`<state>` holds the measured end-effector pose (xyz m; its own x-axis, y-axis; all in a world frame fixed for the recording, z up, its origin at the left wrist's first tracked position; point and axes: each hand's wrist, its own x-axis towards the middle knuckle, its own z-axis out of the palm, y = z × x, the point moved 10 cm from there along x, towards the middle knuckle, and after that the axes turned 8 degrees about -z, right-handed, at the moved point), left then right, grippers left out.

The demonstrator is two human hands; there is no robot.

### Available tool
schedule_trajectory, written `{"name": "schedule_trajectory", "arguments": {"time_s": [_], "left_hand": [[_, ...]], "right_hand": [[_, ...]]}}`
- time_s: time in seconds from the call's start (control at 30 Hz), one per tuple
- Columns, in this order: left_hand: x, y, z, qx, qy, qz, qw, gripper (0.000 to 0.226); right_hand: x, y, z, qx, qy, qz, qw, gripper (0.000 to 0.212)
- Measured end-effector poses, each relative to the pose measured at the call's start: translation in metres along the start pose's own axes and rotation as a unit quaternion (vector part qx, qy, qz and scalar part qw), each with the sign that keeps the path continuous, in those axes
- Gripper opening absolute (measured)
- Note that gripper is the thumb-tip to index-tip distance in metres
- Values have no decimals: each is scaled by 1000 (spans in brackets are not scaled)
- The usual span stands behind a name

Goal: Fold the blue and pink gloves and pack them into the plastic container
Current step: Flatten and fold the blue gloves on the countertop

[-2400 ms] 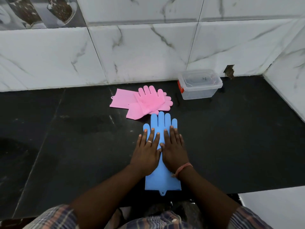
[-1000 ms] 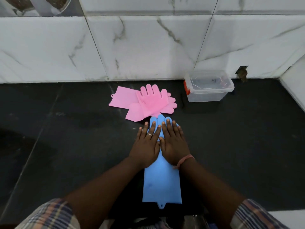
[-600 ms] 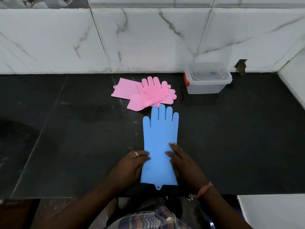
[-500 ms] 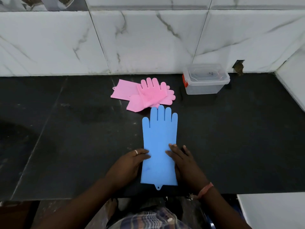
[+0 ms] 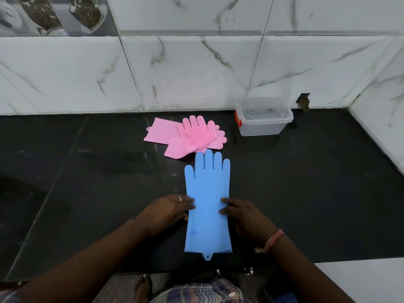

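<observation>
Blue glove lies flat near the bench's front edge, long axis running front to back, cuff nearest. Left hand and right hand flank its middle, fingertips on its edges, gripping nothing.

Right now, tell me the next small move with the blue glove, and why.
Probably fold the cuff end up toward the fingertips. The blue glove lies flat and full length, the left hand and right hand sit at its side edges, and the pink gloves wait beyond.
</observation>
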<state>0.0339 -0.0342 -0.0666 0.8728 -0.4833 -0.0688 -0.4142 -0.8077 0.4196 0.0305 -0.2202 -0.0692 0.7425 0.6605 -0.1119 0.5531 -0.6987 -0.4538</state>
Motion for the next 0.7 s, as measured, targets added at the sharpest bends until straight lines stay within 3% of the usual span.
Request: {"name": "schedule_trajectory", "arguments": {"time_s": [0.1, 0.17, 0.23, 0.3, 0.37, 0.47, 0.53, 0.6, 0.67, 0.7], "left_hand": [[-10, 0, 4, -20, 33, 9, 999, 32], [-13, -5, 4, -36, 59, -14, 998, 29], [-10, -2, 3, -47, 88, -10, 995, 22], [-4, 11, 0, 37, 129, 26, 991, 23], [0, 18, 1, 52, 157, 45, 985, 20], [8, 21, 0, 23, 158, 12, 987, 16], [13, 24, -5, 15, 148, -4, 989, 20], [17, 28, -12, 10, 149, -20, 989, 20], [24, 35, -18, 26, 153, -30, 988, 16], [28, 39, -19, 40, 155, -29, 987, 17]], "right_hand": [[-3, -1, 4, 42, 14, 3, 999, 41], [-8, -6, 4, 120, 43, 38, 991, 46], [-15, -7, 13, 125, 71, 79, 986, 49], [-20, -15, 14, 101, 122, 91, 983, 46], [-18, -42, 7, 12, 162, 55, 985, 47], [-4, -72, 8, 18, 148, 93, 984, 97], [4, -82, 5, 51, 147, 109, 982, 119], [14, -82, 8, 56, 105, 120, 986, 128], [15, -77, 17, 13, 52, 139, 989, 122], [14, -74, 17, -5, 62, 145, 988, 114]]}}
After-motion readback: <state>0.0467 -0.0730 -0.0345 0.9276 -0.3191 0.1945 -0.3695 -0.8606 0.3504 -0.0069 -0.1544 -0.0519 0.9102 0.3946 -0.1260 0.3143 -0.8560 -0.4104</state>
